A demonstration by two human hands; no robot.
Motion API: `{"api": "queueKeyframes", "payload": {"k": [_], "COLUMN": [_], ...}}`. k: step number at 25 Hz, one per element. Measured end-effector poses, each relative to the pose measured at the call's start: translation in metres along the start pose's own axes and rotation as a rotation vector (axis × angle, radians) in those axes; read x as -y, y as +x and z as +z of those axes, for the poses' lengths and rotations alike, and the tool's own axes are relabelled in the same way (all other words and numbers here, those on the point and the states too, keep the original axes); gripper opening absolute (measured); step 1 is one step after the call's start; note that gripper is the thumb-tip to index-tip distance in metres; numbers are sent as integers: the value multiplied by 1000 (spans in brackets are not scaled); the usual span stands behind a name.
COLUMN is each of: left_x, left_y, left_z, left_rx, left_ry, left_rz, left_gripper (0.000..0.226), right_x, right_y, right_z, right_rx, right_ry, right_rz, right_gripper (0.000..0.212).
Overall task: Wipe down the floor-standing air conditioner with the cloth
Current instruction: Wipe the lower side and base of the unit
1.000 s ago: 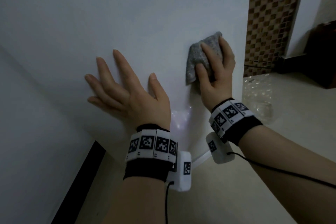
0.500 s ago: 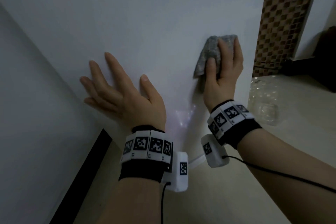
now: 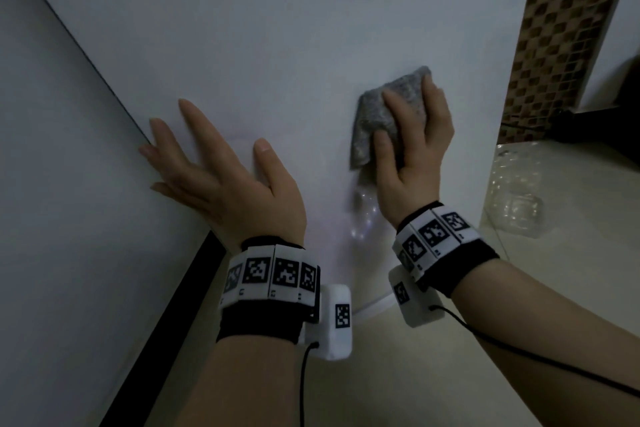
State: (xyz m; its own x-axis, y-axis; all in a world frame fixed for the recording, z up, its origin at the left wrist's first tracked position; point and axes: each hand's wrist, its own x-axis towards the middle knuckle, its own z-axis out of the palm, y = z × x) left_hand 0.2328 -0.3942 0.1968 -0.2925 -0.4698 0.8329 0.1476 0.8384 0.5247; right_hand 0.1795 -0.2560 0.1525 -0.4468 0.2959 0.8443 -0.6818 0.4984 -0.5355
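Note:
The white front panel of the floor-standing air conditioner [image 3: 277, 28] fills most of the head view. My left hand [image 3: 221, 177] lies flat on it with fingers spread, the fingertips near the panel's left edge. My right hand [image 3: 412, 149] presses a folded grey cloth [image 3: 398, 104] against the panel's right part, with thumb and fingers laid over the cloth. A faint glossy reflection shows on the panel just below the cloth. Both wrists carry marker bands with wired white boxes.
A pale wall [image 3: 52, 218] with a black baseboard [image 3: 166, 340] adjoins on the left. To the right stand a brown mosaic tile wall [image 3: 561, 45] and dark furniture [image 3: 623, 107]. Crumpled clear plastic [image 3: 516, 198] lies on the beige floor [image 3: 450, 392].
My right hand has slid the cloth leftward and slightly down, away from the panel's right edge. The left hand stays flat on the panel. The view has shifted a little.

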Motion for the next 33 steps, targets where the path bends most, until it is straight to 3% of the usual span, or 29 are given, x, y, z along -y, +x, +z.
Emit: {"api": "queueKeyframes", "payload": {"k": [4,8,13,17,22,26,30,33], "left_x": [6,14,24,27,37,45,54,58], "left_y": [4,10,17,18,22,24,28,28], "left_z": [-4,-7,-10,-13,-18,-22,-23,-26], "left_rx": [-17,-35,-12,-3,10,35,42,63], "left_ry": [-133,-202,-261,-298,-329,-313,-292,-313], "left_rz": [41,36,33,13,-22,-17,25,41], "left_gripper": [65,64,64,63,55,53,49,48], "right_x": [4,24,25,33,43,52,56,73], "right_y": [8,-18,-4,-16,-14,-31,-22,-40], "right_z": [-1,15,13,22,26,36,36,49], "right_rx": [-156,-49,-130,-69,-135,-23,-126,-39], "right_ry": [74,64,101,60,83,56,92,52], "right_rz": [274,100,198,15,155,-68,137,12], "right_gripper": [40,37,36,34,35,34,37,35]}}
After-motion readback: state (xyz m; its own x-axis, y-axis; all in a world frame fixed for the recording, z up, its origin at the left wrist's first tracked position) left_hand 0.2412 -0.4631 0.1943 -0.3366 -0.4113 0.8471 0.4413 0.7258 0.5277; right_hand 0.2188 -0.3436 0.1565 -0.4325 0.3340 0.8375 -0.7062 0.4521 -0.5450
